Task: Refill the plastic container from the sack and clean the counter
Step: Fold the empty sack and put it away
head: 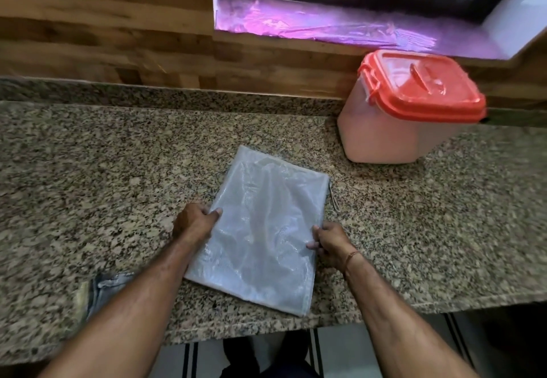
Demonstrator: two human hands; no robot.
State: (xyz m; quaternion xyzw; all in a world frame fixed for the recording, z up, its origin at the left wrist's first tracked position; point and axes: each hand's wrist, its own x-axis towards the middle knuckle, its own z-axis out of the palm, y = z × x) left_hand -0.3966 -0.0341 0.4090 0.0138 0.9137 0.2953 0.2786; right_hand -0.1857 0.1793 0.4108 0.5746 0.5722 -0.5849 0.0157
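Observation:
A flat, folded white woven sack (260,229) lies on the speckled granite counter (88,170), tilted with its long side running away from me. My left hand (194,223) grips its left edge, thumb on top. My right hand (330,241) grips its right edge. A short cord hangs off the sack's far right corner. The plastic container (393,128), pale and translucent with a red clip-on lid (420,84), stands closed at the back right of the counter, apart from the sack.
A blue-grey cloth (100,288) lies by the counter's front edge, partly under my left forearm. Wood-panelled wall runs behind the counter, with a window sill (325,22) above. The counter's front edge is near my body; tiled floor shows below.

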